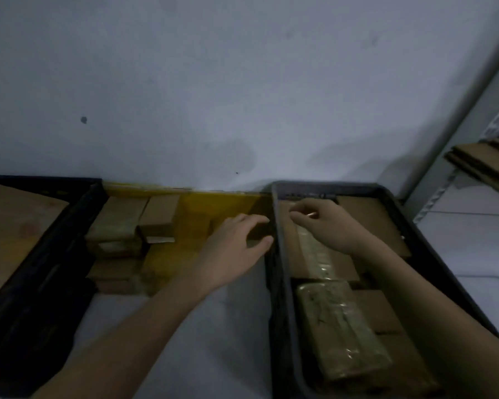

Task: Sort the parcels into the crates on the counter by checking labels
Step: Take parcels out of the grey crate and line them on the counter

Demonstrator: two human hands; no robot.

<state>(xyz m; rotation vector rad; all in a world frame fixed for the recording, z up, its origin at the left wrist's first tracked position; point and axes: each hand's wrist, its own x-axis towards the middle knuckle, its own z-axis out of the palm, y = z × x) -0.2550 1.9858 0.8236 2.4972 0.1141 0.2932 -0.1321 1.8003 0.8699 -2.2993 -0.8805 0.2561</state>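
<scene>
Three crates stand against the wall. The black crate (78, 223) on the left holds a large flat cardboard parcel (15, 226). Several brown parcels (118, 220) are stacked in the left half of the yellow crate (202, 205) in the middle. The dark grey crate (283, 272) on the right is filled with brown parcels, among them a long taped parcel (317, 254) and a plastic-wrapped parcel (337, 326). My left hand (231, 249) curves over the yellow crate's shadowed right end; what lies between thumb and fingers is too dark to tell. My right hand (323, 223) grips the taped parcel's far end.
A grey-white wall (213, 96) rises directly behind the crates. The pale counter (213, 326) shows between the yellow and grey crates and to the right. A metal shelf post (450, 180) and flat cardboard sheets (481, 162) stand at the far right.
</scene>
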